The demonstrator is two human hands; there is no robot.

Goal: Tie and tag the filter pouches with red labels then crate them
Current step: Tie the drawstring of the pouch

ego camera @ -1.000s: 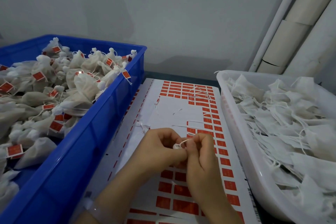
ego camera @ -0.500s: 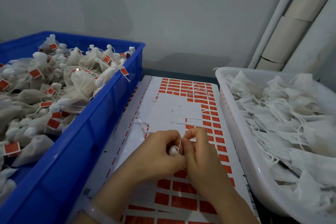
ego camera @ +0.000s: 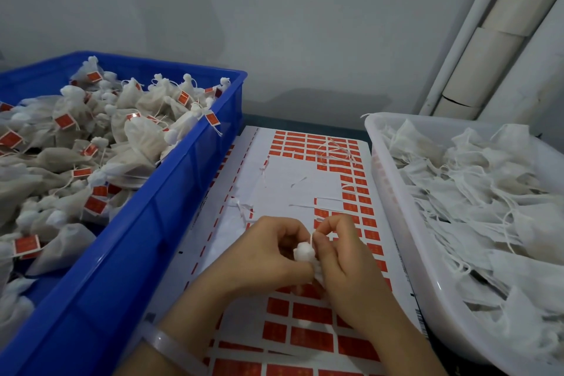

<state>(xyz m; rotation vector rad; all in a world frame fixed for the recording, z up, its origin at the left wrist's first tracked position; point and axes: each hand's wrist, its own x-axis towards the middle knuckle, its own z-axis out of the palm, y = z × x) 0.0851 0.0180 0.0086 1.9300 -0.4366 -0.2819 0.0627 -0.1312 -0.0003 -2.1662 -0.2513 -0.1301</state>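
Note:
Both hands meet over the sheet of red labels (ego camera: 308, 330) at the bottom centre. My left hand (ego camera: 259, 256) grips a small white filter pouch (ego camera: 305, 253) by its bunched neck, and most of the pouch is hidden between my palms. My right hand (ego camera: 341, 265) pinches the pouch's thin white string (ego camera: 312, 236), which rises from the neck. The blue crate (ego camera: 137, 235) on the left holds several tied pouches with red tags. The white basket (ego camera: 393, 192) on the right holds several untied, untagged pouches.
Loose string scraps (ego camera: 244, 207) and peeled backing strips lie on the label sheet beyond my hands. A grey wall stands behind, with white pipes (ego camera: 470, 49) at the back right. A clear bangle (ego camera: 171, 345) sits on my left wrist.
My right fingers have shifted along the string and pulled it upward, and more of the pouch's white neck shows between my hands. Both hands stay in the same spot.

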